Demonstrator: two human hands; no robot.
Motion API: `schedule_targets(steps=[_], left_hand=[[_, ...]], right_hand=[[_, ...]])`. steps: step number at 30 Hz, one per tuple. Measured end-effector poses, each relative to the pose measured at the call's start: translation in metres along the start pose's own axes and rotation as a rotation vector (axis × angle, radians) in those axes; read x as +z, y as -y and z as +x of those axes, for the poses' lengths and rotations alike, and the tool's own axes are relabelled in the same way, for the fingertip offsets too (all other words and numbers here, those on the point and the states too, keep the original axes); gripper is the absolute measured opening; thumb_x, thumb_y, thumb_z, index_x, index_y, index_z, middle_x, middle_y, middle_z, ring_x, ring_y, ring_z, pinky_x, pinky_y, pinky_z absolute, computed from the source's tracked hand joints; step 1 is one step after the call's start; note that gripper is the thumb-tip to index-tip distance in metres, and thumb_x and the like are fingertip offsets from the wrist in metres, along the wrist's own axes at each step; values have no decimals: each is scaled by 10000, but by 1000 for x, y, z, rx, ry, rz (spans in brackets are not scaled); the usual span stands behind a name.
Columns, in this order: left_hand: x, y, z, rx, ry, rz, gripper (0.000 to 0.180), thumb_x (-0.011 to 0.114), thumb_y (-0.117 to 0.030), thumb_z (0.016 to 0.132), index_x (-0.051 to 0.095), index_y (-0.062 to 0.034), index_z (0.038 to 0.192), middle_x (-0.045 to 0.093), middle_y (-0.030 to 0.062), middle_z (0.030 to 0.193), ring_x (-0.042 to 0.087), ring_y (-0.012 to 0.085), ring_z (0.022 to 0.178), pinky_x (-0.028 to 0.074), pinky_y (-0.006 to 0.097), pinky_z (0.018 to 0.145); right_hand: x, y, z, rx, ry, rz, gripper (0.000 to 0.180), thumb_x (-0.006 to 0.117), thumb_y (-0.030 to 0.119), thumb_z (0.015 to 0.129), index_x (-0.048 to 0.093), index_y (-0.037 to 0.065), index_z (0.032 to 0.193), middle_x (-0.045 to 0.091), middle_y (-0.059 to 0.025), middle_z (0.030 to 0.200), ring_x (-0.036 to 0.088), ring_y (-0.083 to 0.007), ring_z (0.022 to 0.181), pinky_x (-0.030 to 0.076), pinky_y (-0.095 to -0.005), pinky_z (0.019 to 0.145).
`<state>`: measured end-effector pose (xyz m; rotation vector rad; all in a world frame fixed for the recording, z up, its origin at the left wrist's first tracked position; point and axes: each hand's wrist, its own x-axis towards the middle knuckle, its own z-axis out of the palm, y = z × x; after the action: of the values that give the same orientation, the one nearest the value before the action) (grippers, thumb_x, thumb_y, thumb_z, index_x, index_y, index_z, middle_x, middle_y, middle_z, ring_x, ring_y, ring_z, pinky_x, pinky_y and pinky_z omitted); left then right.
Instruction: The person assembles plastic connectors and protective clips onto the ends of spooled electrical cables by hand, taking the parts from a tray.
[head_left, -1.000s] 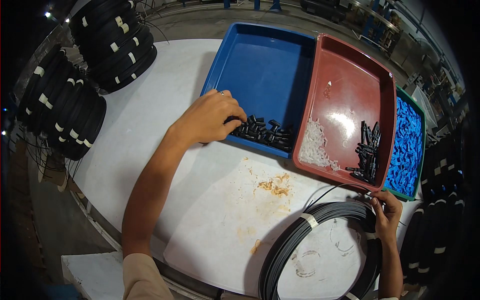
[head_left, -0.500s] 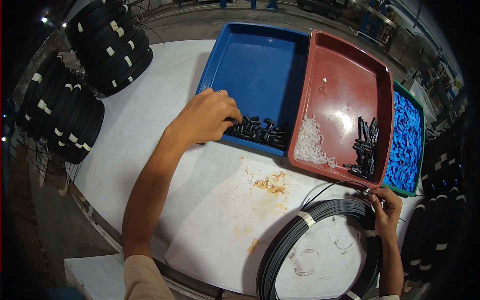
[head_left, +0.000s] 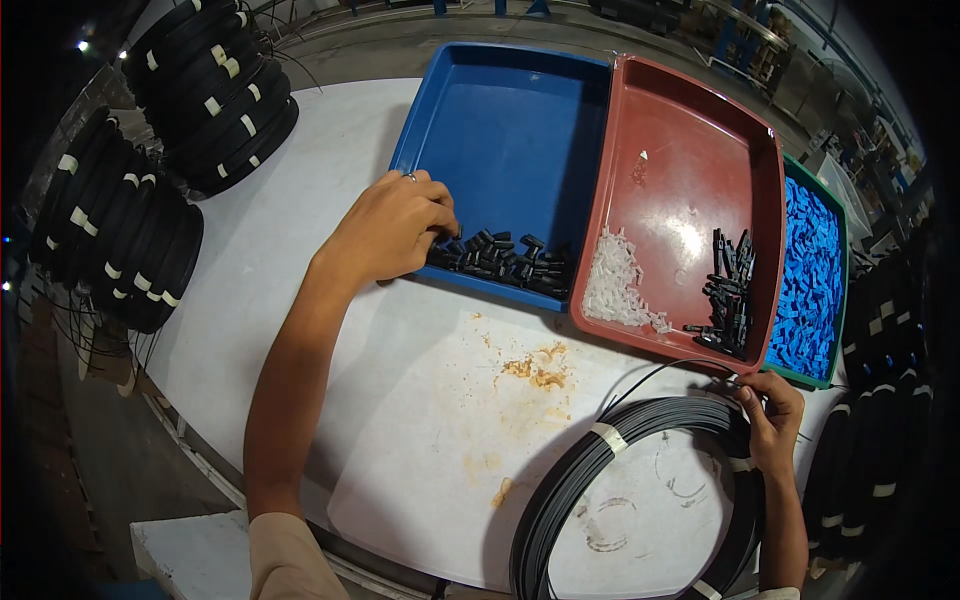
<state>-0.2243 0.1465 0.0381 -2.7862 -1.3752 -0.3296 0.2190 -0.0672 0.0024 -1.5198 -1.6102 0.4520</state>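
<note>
Nearest, the right hand [head_left: 772, 418] pinches the thin black cable end [head_left: 690, 368] rising from the large grey-black cable coil [head_left: 600, 462] lying on the white table [head_left: 300, 240].

Farther left, the left hand [head_left: 392, 226] reaches into the blue rectangular plastic tray [head_left: 520, 120], fingers curled on the pile of small black plastic connectors [head_left: 505, 262] at its near edge. Right of it sits the red plastic tray [head_left: 690, 160], then the green tray of blue clips [head_left: 812, 280].

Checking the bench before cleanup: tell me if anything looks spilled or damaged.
Yes: orange-brown crumbly stains mar the white table below the blue tray, trailing toward the cable coil. Trays sit neat.
</note>
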Motion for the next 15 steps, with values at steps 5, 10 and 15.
schedule_targets(steps=[5,10,15], left_hand=[[6,-8,6,115,-43,-39,159,710,-109,893,794,-106,1028,733,27,1078,622,211,1058,457,360,981],[19,-10,11,157,-61,-63,192,722,-195,912,782,-115,1076,731,34,1100,620,216,1071,448,354,975],[25,-7,13,109,-79,-86,188,735,-206,902,774,-105,1056,732,31,1065,620,213,1065,449,362,947]], right_hand=[[1,-4,0,-6,-3,0,104,753,55,887,731,-30,944,668,-62,801,532,-120,693,407,-261,646],[0,-3,0,10,17,1,109,755,64,889,731,-30,939,666,-61,797,531,-120,696,403,-261,647],[0,0,-1,22,5,-1,103,752,60,888,730,-29,937,669,-64,798,533,-123,698,404,-264,650]])
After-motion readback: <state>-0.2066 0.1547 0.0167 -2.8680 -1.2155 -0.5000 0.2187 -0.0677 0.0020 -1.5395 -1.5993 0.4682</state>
